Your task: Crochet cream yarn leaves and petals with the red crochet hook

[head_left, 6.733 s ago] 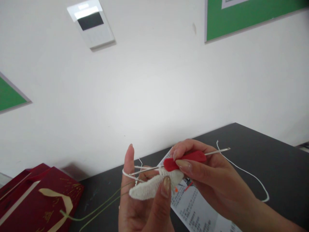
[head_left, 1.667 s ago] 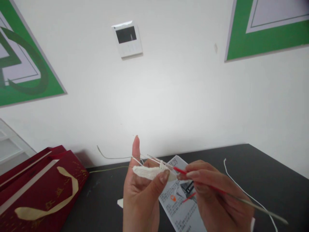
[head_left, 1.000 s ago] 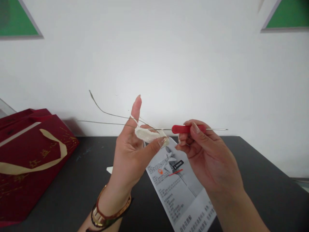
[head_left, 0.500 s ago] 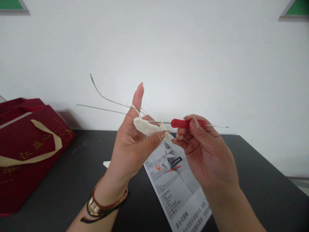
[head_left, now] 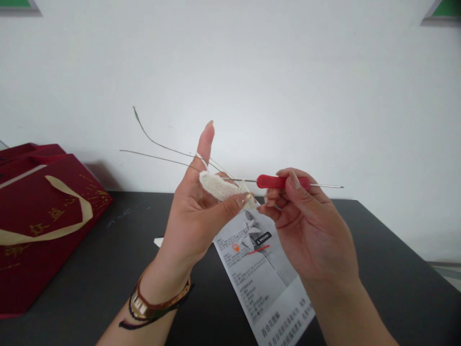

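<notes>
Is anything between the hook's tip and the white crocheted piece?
Nothing visible: the crochet hook, held by the right hand, already reaches the crocheted piece pinched in the left hand.

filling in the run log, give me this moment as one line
left hand: pinches white crochet piece | right hand: holds red crochet hook, tip at piece | table: leaflet, red bag

I see what looks like an office or classroom: a plain white wall with green-framed posters at the top corners, a dark surface against it, a red gift bag at its left edge.
</notes>
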Available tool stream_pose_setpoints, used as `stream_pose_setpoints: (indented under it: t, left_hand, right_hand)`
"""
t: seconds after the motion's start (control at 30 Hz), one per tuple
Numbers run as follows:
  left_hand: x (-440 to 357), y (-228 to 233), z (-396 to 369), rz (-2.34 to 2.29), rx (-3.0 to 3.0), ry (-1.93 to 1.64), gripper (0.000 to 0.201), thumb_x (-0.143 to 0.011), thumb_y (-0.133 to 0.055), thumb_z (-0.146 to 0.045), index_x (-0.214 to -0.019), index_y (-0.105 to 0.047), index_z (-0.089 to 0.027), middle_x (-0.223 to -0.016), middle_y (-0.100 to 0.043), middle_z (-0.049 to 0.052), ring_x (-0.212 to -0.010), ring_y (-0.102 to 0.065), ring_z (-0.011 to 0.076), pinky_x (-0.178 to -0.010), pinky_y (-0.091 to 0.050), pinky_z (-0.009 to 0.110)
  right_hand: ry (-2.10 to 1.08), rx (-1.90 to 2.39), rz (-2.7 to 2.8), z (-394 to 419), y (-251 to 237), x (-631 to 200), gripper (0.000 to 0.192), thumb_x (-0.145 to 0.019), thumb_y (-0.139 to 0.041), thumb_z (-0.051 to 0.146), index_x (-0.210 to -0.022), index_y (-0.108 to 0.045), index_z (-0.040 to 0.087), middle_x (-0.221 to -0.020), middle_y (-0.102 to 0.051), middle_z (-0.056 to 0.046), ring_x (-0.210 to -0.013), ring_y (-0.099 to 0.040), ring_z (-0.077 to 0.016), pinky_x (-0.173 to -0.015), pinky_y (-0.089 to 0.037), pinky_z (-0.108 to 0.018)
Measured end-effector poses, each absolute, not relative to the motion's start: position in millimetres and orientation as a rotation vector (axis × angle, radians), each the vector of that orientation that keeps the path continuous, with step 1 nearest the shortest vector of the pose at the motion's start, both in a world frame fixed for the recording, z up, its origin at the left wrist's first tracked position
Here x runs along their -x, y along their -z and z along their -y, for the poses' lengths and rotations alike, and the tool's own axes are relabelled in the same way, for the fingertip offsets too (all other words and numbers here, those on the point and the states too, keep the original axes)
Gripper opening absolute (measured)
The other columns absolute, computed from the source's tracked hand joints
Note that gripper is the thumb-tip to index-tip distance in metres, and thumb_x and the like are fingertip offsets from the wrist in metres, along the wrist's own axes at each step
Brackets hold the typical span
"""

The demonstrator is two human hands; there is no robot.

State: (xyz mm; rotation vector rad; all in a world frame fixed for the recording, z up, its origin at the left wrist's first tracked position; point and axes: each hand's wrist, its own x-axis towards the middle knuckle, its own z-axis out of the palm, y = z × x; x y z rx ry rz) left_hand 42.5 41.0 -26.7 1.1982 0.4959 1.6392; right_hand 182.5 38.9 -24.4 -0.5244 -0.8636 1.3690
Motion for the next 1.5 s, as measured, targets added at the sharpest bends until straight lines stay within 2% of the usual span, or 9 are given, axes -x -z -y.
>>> stream_pose_setpoints:
  t: [0.17,0.57,0.93,1.17,1.5]
  left_hand:
    - [-40.2,31.5,-46.3,-0.429,-1.248,-1.612,0.093,-0.072,-0.073,-0.001,-0.146,-0.031,-0.039,-0.065,-0.057,-0.01,-0.057,-0.055,0.01,-0.055,-0.047,0.022]
    - [-39.9,33.1,-47.7,-0.381,-1.226,-1.588,0.092,-0.075,-0.07,-0.001,-0.148,-0.028,-0.038,-0.066,-0.052,-0.009,-0.06,-0.052,0.0079,-0.06,-0.049,0.02]
    - [-41.6,34.1,-47.0,-0.398,-1.382,-1.557,0.095,-0.082,-0.068,-0.009,-0.152,-0.009,-0.033,-0.073,-0.065,-0.007,-0.074,-0.07,0.0174,-0.068,-0.055,0.029]
    - [-43.5,35.8,-49.5,-0.377,-1.373,-1.579,0.091,-0.081,-0.069,-0.011,-0.15,-0.016,-0.037,-0.07,-0.065,-0.009,-0.07,-0.072,0.0192,-0.063,-0.06,0.034]
    - [-43.5,34.3,-47.8,-0.464,-1.377,-1.585,0.089,-0.08,-0.072,-0.014,-0.149,-0.02,-0.039,-0.073,-0.068,-0.008,-0.073,-0.073,0.0209,-0.067,-0.062,0.04]
  right_hand:
    - [-1.355,0.465,0.878,-40.5,26.0,-182.7,0.008,-0.088,-0.062,0.021,-0.085,-0.07,0.019,-0.071,-0.072,0.002,-0.062,-0.065,-0.0073,-0.058,-0.06,-0.016]
    - [-1.366,0.466,0.852,-38.1,27.0,-178.7,0.013,-0.092,-0.057,0.018,-0.088,-0.069,0.016,-0.071,-0.071,0.0,-0.062,-0.065,-0.0074,-0.057,-0.06,-0.016]
    - [-1.338,0.473,0.866,-38.1,26.1,-174.2,0.011,-0.091,-0.058,0.02,-0.088,-0.068,0.016,-0.068,-0.071,0.001,-0.06,-0.064,-0.0075,-0.054,-0.06,-0.016]
    - [-1.341,0.483,0.86,-39.3,25.3,-172.9,0.011,-0.091,-0.058,0.02,-0.088,-0.068,0.016,-0.067,-0.07,0.001,-0.059,-0.064,-0.0077,-0.053,-0.059,-0.016]
    - [-1.346,0.501,0.86,-37.2,25.7,-174.1,0.01,-0.091,-0.059,0.021,-0.087,-0.068,0.018,-0.073,-0.072,0.0,-0.06,-0.063,-0.0078,-0.053,-0.059,-0.016]
